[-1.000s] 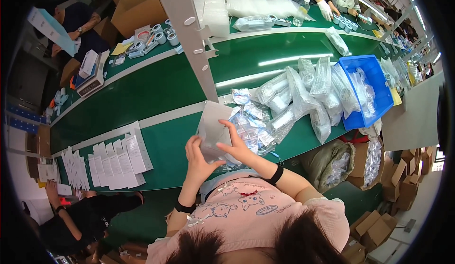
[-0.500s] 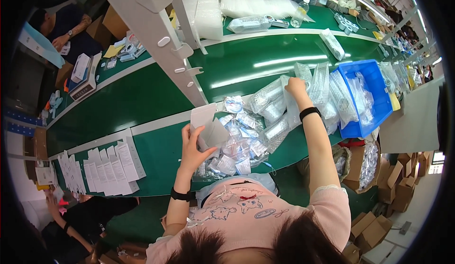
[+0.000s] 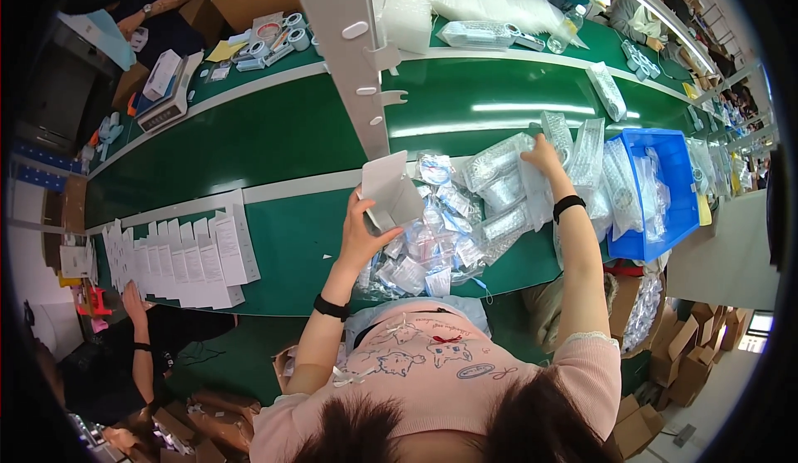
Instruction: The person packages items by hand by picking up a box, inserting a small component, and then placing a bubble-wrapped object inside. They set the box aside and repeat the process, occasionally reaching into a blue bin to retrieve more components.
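My left hand (image 3: 359, 237) is closed around a small white carton (image 3: 392, 200) with its top flap up, held over the near edge of the bench. Farther right, my right hand (image 3: 544, 157) pinches the upper end of a clear bubble-wrap bag (image 3: 536, 193), its fingertips partly hidden. This bag lies among several other bubble-wrap packages (image 3: 496, 164), some with pale items inside. Between my two arms spreads a heap of small clear plastic packets (image 3: 426, 247) with white and blue contents.
A blue bin (image 3: 683, 201) with plastic bags stands right of the packages. At the left, white cartons (image 3: 237, 247) stand in a row, with another person's hand (image 3: 134, 303) at them. A grey metal post (image 3: 345, 56) rises beyond the carton. Cardboard boxes (image 3: 690, 355) sit lower right.
The whole view has shifted. Both my hands keep their holds on the carton and the bag. At the left, the other person's hand has come to the row of white cartons.
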The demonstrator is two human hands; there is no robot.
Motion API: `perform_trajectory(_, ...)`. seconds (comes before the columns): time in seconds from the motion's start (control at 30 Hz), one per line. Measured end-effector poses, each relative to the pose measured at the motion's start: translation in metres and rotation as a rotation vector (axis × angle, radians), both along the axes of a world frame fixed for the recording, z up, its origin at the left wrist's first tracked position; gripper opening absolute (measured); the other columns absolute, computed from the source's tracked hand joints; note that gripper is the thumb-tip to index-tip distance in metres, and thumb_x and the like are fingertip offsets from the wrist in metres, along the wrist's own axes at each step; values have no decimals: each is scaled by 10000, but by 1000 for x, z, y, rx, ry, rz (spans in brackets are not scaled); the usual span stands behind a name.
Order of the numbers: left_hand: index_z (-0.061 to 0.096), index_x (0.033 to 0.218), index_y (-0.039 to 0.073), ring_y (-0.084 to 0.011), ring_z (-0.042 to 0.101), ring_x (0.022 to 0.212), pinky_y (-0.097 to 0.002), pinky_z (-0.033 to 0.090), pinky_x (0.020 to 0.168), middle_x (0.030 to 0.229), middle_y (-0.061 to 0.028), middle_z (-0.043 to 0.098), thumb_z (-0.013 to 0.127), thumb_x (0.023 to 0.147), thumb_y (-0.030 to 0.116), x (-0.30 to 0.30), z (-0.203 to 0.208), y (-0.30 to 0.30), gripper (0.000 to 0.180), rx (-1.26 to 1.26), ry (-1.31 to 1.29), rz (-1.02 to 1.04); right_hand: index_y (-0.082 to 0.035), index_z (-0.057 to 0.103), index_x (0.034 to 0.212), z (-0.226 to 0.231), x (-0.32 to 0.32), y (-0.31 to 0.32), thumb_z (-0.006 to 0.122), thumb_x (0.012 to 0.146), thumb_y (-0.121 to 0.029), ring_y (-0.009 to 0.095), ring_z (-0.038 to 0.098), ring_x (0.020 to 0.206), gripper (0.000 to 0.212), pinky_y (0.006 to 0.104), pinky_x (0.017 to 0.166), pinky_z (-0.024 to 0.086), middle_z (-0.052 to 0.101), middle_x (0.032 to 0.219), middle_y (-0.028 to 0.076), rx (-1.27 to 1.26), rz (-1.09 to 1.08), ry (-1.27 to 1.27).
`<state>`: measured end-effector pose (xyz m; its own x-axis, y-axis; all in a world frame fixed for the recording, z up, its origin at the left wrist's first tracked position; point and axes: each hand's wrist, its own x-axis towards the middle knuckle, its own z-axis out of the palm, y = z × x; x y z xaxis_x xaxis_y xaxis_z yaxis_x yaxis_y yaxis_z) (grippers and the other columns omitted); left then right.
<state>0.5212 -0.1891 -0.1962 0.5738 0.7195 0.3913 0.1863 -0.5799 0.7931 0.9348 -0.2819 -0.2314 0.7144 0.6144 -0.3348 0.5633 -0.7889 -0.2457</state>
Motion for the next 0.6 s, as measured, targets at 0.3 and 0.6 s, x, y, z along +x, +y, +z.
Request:
perform_trajectory(0.3,265,1009,88,-329,501,957,-389,418,773,1096,-215,438,808,536,174,0,-25,-3,725,-85,-71,47,4,387,1130,139,-80,-30,532,671,-63,249,539,900,486,316,759,449,509,1063,151,1057,-85,393)
perform_trajectory(0.6,262,1001,85,-322,518,941,-390,433,752,1049,-220,468,808,539,186,3,-11,-11,722,-137,80,115,-71,375,1071,130,-262,49,538,652,44,241,533,895,464,364,788,441,498,993,112,1807,-75,566)
